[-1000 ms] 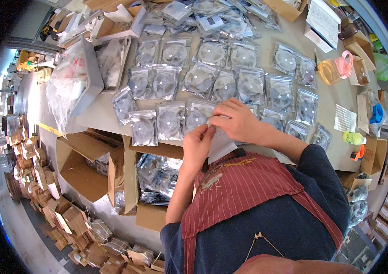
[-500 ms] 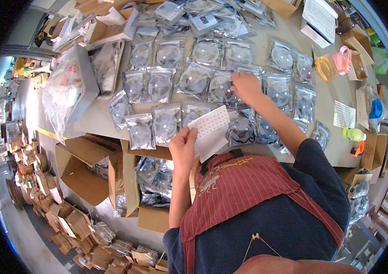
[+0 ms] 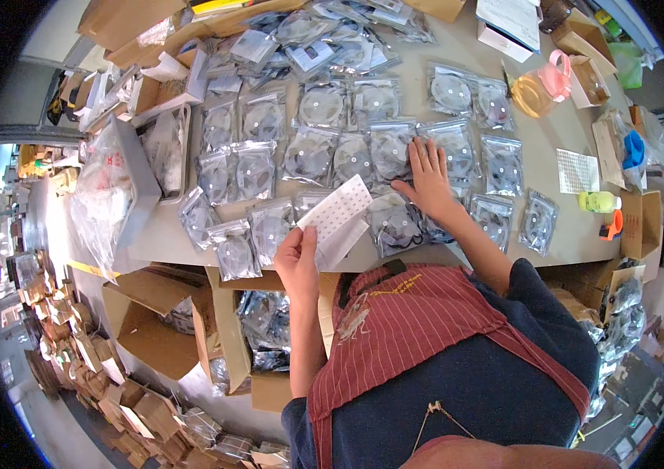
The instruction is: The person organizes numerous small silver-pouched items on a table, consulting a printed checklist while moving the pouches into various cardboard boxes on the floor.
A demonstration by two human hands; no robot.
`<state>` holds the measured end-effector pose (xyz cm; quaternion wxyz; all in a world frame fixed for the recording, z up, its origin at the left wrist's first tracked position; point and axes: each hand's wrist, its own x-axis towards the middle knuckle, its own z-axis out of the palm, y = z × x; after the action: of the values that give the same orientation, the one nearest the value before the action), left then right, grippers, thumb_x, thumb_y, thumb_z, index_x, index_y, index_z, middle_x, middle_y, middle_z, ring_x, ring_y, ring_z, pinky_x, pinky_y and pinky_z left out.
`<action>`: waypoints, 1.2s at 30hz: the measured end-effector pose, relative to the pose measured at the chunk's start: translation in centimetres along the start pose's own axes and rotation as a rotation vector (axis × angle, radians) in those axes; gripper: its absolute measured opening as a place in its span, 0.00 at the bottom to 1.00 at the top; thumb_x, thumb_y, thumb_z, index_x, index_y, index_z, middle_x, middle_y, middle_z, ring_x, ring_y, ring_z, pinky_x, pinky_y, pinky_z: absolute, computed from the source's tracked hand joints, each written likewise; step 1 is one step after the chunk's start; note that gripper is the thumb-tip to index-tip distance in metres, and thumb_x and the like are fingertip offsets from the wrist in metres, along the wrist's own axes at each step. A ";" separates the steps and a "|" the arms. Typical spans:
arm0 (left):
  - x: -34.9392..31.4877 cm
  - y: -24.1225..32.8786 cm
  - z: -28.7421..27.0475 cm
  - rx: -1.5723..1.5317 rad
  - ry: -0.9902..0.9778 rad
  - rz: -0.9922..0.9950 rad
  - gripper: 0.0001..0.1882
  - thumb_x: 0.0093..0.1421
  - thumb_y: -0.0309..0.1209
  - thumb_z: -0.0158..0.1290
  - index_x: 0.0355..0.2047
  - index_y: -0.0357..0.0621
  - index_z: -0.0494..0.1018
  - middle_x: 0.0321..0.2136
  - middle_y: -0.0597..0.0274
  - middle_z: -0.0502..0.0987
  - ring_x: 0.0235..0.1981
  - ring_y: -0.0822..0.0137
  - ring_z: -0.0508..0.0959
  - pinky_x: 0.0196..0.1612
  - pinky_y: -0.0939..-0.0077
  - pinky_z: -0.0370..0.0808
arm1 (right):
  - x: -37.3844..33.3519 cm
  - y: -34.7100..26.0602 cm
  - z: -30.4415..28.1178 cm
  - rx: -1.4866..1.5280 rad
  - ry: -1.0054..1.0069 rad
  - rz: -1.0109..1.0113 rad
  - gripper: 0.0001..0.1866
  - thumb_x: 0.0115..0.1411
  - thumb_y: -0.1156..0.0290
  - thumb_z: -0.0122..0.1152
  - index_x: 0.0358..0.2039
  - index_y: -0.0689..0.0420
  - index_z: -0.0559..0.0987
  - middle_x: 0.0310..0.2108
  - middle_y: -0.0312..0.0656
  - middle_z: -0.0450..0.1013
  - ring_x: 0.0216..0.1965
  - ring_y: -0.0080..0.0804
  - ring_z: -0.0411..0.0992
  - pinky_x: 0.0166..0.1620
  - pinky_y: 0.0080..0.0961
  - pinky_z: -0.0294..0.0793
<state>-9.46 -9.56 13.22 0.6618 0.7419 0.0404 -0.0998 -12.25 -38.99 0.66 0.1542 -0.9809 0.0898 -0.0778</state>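
My left hand (image 3: 298, 256) pinches a white sheet of small printed labels (image 3: 340, 205) between thumb and fingers, tilted above the table's near edge. My right hand (image 3: 431, 178) lies with fingers stretched and slightly spread, near the right edge of a clear zip bag (image 3: 391, 152) and touching the bags there. Rows of similar zip bags cover the table, each with a dark, coiled-looking item inside; many bear a small white dot in the middle. One such bag (image 3: 394, 223) lies just below my right hand. The label sheet partly hides another bag behind it.
More bags are heaped at the far side (image 3: 332, 47). A grey bin (image 3: 141, 176) with plastic stands at left. Open cardboard boxes (image 3: 152, 313) sit below the near edge. At right are a pink-lidded jug (image 3: 539, 86), another label sheet (image 3: 578, 170) and a yellow-green bottle (image 3: 599, 202).
My right hand has gone from a fingertip pinch at a bag to lying flat with fingers spread. My left hand still holds the label sheet, now tilted more steeply. The view has shifted.
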 end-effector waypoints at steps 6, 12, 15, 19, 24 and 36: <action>-1.2 0.2 0.7 0.068 -0.081 0.034 0.15 0.66 0.31 0.56 0.23 0.36 0.68 0.20 0.76 0.63 0.25 0.82 0.59 0.26 0.82 0.56 | 1.5 1.4 -3.6 0.421 0.019 0.010 0.23 0.58 0.59 0.65 0.51 0.56 0.77 0.58 0.49 0.70 0.65 0.57 0.59 0.66 0.53 0.55; -3.3 2.0 1.2 0.221 -0.115 0.083 0.09 0.64 0.29 0.58 0.33 0.33 0.76 0.21 0.76 0.68 0.24 0.83 0.62 0.26 0.84 0.62 | 1.5 -6.7 -13.9 0.978 -0.269 -0.278 0.14 0.58 0.71 0.66 0.44 0.58 0.78 0.45 0.41 0.75 0.51 0.37 0.71 0.53 0.29 0.71; -4.0 2.1 0.9 0.146 -0.051 0.074 0.09 0.62 0.28 0.59 0.40 0.34 0.79 0.24 0.72 0.75 0.26 0.83 0.67 0.29 0.85 0.67 | 0.6 -8.8 -14.6 0.825 -0.211 -0.480 0.17 0.56 0.72 0.67 0.46 0.57 0.76 0.44 0.41 0.73 0.48 0.37 0.71 0.50 0.31 0.72; -5.1 4.1 1.1 0.100 -0.037 0.103 0.10 0.60 0.27 0.61 0.39 0.35 0.78 0.28 0.67 0.80 0.29 0.81 0.72 0.33 0.82 0.71 | -0.4 -10.2 -13.9 0.960 -0.275 -0.455 0.21 0.53 0.74 0.69 0.48 0.57 0.74 0.45 0.41 0.72 0.48 0.38 0.71 0.49 0.33 0.73; -5.7 5.2 1.3 0.154 0.059 0.110 0.09 0.57 0.27 0.63 0.36 0.35 0.78 0.31 0.64 0.81 0.32 0.78 0.74 0.37 0.80 0.73 | -0.8 -9.7 -13.4 1.100 -0.329 -0.384 0.23 0.52 0.77 0.69 0.49 0.57 0.73 0.44 0.39 0.72 0.44 0.30 0.72 0.47 0.28 0.73; -6.0 4.3 2.0 0.010 0.139 0.048 0.12 0.55 0.31 0.68 0.29 0.34 0.80 0.24 0.70 0.78 0.26 0.81 0.71 0.31 0.83 0.69 | -0.5 -7.1 -15.1 1.455 -0.732 -0.029 0.09 0.58 0.74 0.68 0.35 0.62 0.76 0.25 0.35 0.74 0.22 0.18 0.71 0.26 0.20 0.71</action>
<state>-14.71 -11.68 18.39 0.6557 0.7513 0.0679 -0.0321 -14.33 -36.61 17.01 0.7713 -0.5997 -0.0519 0.2067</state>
